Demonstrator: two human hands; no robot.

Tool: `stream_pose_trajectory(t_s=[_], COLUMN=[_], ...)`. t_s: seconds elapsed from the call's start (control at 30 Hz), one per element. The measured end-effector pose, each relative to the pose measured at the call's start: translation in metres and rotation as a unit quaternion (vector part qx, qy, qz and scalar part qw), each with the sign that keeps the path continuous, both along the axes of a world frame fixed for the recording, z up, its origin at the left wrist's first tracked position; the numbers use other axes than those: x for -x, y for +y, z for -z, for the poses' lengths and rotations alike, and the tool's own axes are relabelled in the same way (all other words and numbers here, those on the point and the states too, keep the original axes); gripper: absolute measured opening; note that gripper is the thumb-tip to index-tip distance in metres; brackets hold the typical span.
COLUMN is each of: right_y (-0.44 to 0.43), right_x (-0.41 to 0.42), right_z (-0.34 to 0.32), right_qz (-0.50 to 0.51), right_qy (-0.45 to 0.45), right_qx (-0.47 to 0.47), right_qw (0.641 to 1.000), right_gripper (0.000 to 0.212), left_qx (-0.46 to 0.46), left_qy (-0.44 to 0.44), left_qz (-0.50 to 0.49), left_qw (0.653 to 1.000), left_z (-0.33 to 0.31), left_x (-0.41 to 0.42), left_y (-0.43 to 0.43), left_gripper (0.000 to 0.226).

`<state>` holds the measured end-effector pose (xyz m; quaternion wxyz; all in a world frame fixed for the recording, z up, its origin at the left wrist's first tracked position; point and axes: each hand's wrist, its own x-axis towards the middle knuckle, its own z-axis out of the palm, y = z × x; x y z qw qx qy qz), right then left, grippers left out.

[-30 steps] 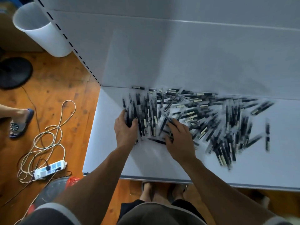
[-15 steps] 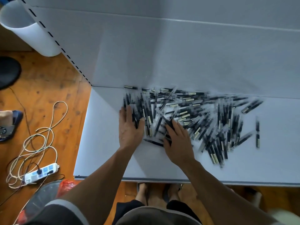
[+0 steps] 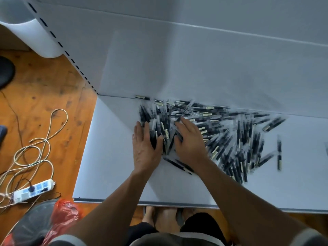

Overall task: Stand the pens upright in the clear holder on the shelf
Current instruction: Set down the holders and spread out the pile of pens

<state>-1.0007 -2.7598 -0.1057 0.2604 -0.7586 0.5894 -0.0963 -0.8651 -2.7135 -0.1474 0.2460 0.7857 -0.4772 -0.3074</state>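
Note:
Many black pens [image 3: 229, 135] in clear wrappers lie in a loose heap on the white shelf [image 3: 113, 166], up against its back panel. My left hand [image 3: 144, 148] rests flat on the heap's left end, fingers straight and thumb spread toward the right. My right hand [image 3: 190, 141] lies over the pens just beside it, fingers stretched forward. A bunch of pens sits between the two thumbs. One pen [image 3: 279, 153] lies apart at the right. I cannot make out a clear holder in this view.
The shelf's front edge [image 3: 159, 203] is near my body, its left edge above a wooden floor. On the floor are a power strip [image 3: 33, 189] with coiled cable [image 3: 35, 144] and a red bag [image 3: 62, 213]. A white roll [image 3: 35, 32] leans at the upper left.
Both hands have slid forward into the left end of the heap and closer together. The left fingers have flattened out. The camera has shifted left.

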Motion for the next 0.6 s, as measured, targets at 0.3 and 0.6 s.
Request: stream_pose_trajectory(t_s=[0.3, 0.6], right_y=[-0.091, -0.079], right_x=[-0.034, 0.001], right_z=[0.004, 0.019], right_qz=[-0.136, -0.155], right_qy=[0.144, 0.031], right_qx=[-0.035, 0.032], right_qw=[0.980, 0.987], right_gripper=[0.059, 0.037], left_qx=[0.021, 0.077], left_qy=[0.024, 0.044], left_qz=[-0.011, -0.048], left_qw=[0.999, 0.995], left_z=[0.005, 0.006], left_x=[-0.001, 0.025], left_y=[0.002, 0.003], left_gripper=[0.067, 0.063])
